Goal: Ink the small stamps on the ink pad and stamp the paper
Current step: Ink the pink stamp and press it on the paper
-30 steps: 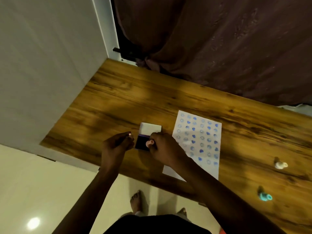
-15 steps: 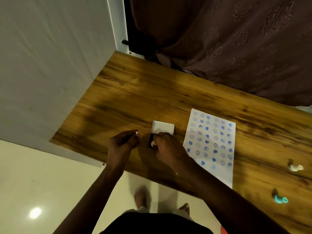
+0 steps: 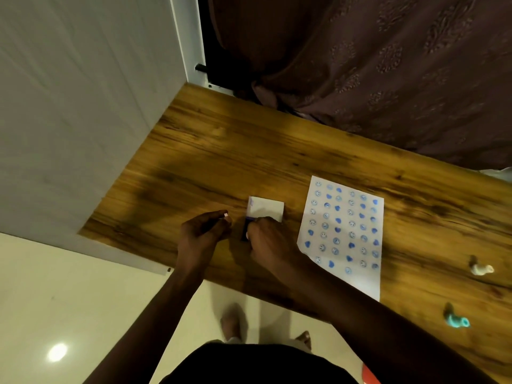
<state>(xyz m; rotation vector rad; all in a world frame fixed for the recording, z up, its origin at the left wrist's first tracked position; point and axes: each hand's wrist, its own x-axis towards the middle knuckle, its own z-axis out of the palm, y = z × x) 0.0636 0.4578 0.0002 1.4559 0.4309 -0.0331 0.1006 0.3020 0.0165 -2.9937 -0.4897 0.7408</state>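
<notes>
The ink pad (image 3: 245,231) lies open near the table's front edge, its white lid (image 3: 266,207) folded back. My right hand (image 3: 267,242) is closed over the dark pad with fingertips pinched down onto it; the small stamp in them is almost hidden. Just left of the pad, my left hand (image 3: 203,234) holds another small stamp (image 3: 226,216) with its pale end up. Right of the pad lies the paper (image 3: 343,231), covered with rows of blue smileys and hearts. Two more stamps lie at the far right, one white (image 3: 481,269) and one teal (image 3: 457,320).
The wooden table (image 3: 221,151) meets a white wall panel (image 3: 83,106) on the left and a dark curtain (image 3: 388,65) at the back. Below the front edge I see the pale floor and my feet (image 3: 234,320).
The camera view has shifted, so everything sits further right in the frame. My right hand now covers more of the dark pad. My left hand keeps its stamp beside the pad.
</notes>
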